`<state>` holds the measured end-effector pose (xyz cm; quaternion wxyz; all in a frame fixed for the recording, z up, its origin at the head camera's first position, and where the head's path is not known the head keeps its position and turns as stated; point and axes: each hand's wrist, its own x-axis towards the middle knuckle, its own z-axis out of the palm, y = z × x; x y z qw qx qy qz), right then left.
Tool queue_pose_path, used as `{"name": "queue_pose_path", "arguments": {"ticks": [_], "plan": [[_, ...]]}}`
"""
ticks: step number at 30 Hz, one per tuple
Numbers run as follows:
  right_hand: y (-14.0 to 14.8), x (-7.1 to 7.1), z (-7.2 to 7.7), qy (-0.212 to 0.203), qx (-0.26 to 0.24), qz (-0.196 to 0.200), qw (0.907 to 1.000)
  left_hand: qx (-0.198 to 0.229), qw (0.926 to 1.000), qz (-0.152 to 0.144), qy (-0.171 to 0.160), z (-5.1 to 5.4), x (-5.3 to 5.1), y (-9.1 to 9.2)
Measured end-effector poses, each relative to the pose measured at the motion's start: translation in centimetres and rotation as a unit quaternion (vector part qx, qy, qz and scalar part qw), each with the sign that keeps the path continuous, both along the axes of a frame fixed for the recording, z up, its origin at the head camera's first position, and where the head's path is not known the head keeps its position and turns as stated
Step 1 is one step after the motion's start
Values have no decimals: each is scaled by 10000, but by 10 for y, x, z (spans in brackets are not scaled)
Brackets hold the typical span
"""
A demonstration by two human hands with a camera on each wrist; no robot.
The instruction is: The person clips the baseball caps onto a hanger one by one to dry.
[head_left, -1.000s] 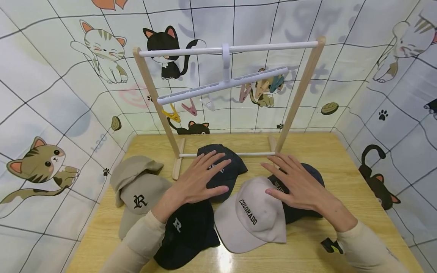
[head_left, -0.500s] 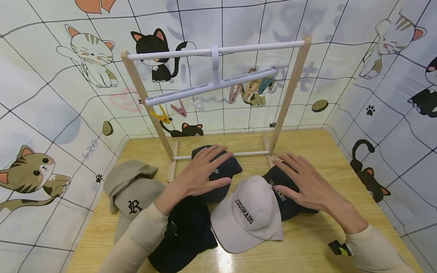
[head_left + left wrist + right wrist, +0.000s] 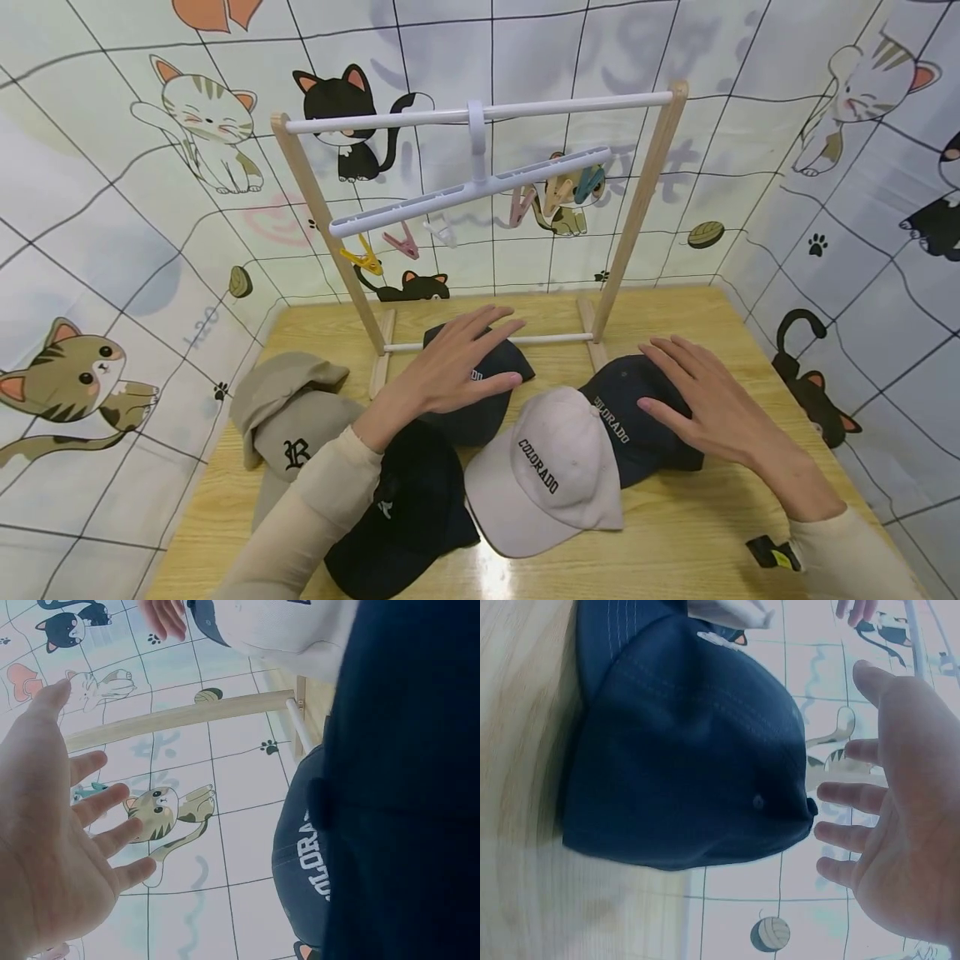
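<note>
With fingers spread and nothing held, my left hand point(image 3: 450, 367) hovers over the navy cap point(image 3: 487, 404) at the back and the black cap point(image 3: 408, 517) in front. My right hand point(image 3: 705, 400), likewise straight-fingered, is above the right edge of a second navy cap point(image 3: 630, 417) lettered COLORADO. In the right wrist view a gap shows between the fingers and that navy cap point(image 3: 682, 750). A pale cap point(image 3: 555, 467) with COLORADO lettering lies between the hands. At the left are two beige caps, one bearing a black R point(image 3: 307, 425), the other folded point(image 3: 281, 387) behind it.
Behind the caps stands a wooden rack point(image 3: 641, 208) with white rods. From its top rod hangs a tilted white hanger point(image 3: 480, 190) carrying several coloured clips, including a yellow one point(image 3: 363, 257). A cat-patterned cloth point(image 3: 247, 217) encloses the wooden table point(image 3: 675, 542). A small black item point(image 3: 768, 552) lies near the right sleeve.
My right hand has moved right, uncovering more of the right navy cap. The left hand has shifted slightly right and forward. The caps stay put; the head view has swung a little.
</note>
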<state>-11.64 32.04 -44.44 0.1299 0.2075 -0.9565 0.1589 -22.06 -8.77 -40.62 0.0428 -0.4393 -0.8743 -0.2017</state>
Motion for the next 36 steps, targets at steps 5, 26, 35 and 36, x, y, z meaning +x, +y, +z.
{"name": "queue_pose_path", "arguments": {"ticks": [5, 26, 35, 36], "plan": [[11, 1, -2, -195, -91, -216, 9995, 36, 10000, -13, -57, 2, -6, 7], [41, 3, -14, -1455, -959, -923, 9804, 25, 9997, -238, -14, 20, -21, 50], [44, 2, -18, -1917, -1082, -1054, 9698, 79, 9997, -213, -24, 29, -26, 62], [45, 2, -19, -1962, -1097, -1067, 9685, 86, 9997, -203, -51, 30, -26, 63]]}}
